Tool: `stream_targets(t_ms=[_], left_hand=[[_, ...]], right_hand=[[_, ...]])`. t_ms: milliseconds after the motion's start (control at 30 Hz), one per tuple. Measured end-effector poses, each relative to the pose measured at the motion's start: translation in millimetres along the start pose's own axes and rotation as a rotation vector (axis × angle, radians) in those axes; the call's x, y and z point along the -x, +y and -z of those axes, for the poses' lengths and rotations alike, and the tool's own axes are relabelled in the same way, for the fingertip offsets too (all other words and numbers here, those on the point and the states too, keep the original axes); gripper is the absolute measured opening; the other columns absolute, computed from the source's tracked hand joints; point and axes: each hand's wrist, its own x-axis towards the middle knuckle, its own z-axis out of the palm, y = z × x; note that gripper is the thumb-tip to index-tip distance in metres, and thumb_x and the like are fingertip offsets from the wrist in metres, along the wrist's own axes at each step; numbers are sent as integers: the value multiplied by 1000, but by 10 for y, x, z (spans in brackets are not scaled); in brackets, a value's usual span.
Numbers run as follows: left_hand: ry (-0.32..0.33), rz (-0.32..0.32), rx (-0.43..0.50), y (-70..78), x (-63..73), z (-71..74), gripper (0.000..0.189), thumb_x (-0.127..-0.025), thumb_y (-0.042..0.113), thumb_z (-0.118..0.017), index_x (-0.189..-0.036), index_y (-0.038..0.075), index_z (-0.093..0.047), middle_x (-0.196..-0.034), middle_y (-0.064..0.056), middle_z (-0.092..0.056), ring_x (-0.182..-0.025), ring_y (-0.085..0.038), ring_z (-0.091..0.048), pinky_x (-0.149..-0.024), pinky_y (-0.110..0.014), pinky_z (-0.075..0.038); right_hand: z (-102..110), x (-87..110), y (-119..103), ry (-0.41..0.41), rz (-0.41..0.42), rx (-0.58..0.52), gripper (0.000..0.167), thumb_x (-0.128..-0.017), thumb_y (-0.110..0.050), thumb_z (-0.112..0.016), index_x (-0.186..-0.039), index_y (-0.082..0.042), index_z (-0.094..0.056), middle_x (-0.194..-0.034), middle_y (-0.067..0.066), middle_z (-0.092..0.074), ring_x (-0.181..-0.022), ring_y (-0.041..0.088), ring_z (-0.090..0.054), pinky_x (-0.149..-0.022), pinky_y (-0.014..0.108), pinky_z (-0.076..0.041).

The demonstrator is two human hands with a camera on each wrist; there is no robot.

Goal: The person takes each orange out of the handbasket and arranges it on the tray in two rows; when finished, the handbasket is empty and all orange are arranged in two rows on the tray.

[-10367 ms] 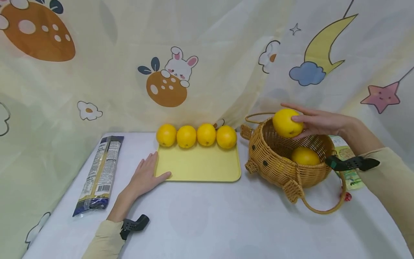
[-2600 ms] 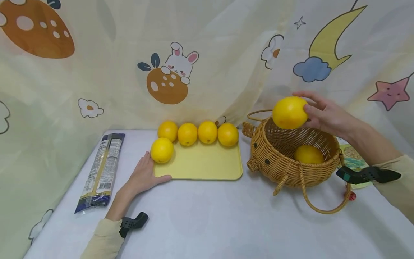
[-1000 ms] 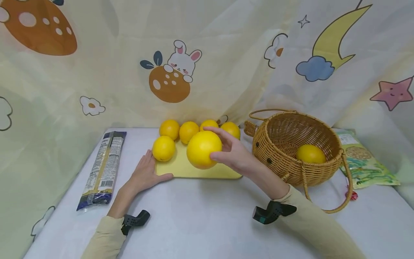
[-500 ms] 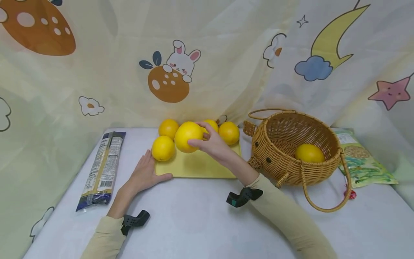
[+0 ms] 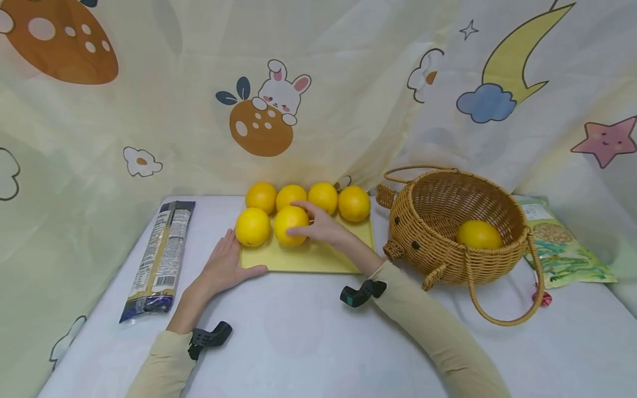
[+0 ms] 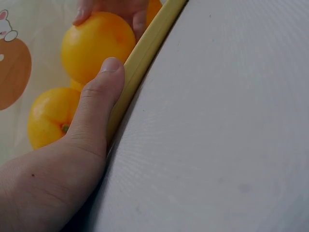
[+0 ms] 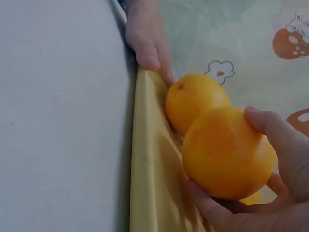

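Observation:
My right hand (image 5: 325, 226) holds an orange (image 5: 281, 222) at the yellow tray (image 5: 308, 263), thumb on the near side and fingers behind; in the right wrist view the held orange (image 7: 224, 154) sits between thumb and fingers. Left of it is another orange (image 5: 252, 228), in front of a back row of several oranges (image 5: 354, 204). Whether the held one touches the tray I cannot tell. At the tray's near left corner rests my left hand (image 5: 224, 266), fingers straight along the left side, its thumb (image 6: 99, 101) along the front edge.
A wicker basket (image 5: 443, 257) with a pig face stands right of the tray, one orange (image 5: 479, 235) inside. Behind it lies a green packet (image 5: 562, 246), with a small red item (image 5: 546, 299) nearby. At the left lies a long plastic packet (image 5: 158, 260). A printed curtain (image 5: 348, 110) hangs behind.
An orange joined the tray's front left earlier. My right hand then lifted another from over the basket, carried it left and lowered it beside that one. My left hand stayed at the tray.

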Motion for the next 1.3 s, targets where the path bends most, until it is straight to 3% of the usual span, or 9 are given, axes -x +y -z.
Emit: stream_targets(t_ms=[200,433,667,800,1000,1167,1300], left_hand=[[1,-3,8,10,7,11,118,-75,70,-66,-157,9,-6,-164,-18,-6,-151,-43,-2,-120,-62,-6],[-2,4,-6,7,-2,16,120,-75,71,-65,-157,9,-4,-164,-19,-5,-151,-43,-2,-120,-62,-6],[1,1,6,4,-3,-7,119,-74,70,-67,-157,8,-7,-164,-19,-6,-150,-43,-3,-120,-62,-7],[11,1,2,9,2,5,119,-74,69,-68,-156,7,-9,-164,-20,-6,-150,-44,-3,-121,-61,-7],[6,0,4,35,-2,3,120,-74,70,-68,-156,6,-7,-163,-21,-6,-150,-43,-3,-121,-62,-7],[0,1,-9,20,-5,-9,120,-74,71,-66,-156,7,-6,-164,-20,-6,-151,-43,-3,-120,-62,-8],[1,1,-8,6,-9,-16,120,-75,70,-67,-156,7,-5,-164,-20,-6,-150,-43,-3,-120,-62,-7]], right_hand=[[-107,14,-3,42,22,70,78,-78,-38,-79,-145,-27,-40,-142,9,-47,-124,27,-48,-104,44,-44],[-247,73,2,187,18,-23,80,-80,-32,-80,-144,-14,-35,-146,9,-42,-131,30,-47,-109,44,-44],[-253,212,-9,196,89,47,75,-88,-35,-71,-147,-8,-34,-147,15,-40,-133,32,-43,-113,45,-40],[-177,537,-87,181,186,125,73,-92,-33,-66,-149,-8,-29,-152,15,-33,-140,34,-36,-110,49,-43],[43,1343,-167,126,352,158,66,-91,-17,-68,-145,-6,-34,-150,11,-40,-138,30,-41,-102,41,-51],[344,1894,-108,187,433,189,56,-90,-9,-68,-140,-7,-43,-142,10,-49,-130,21,-49,-95,34,-55],[632,2141,-69,268,449,210,45,-90,-2,-65,-132,-7,-50,-132,7,-56,-119,6,-55,-91,25,-56]])
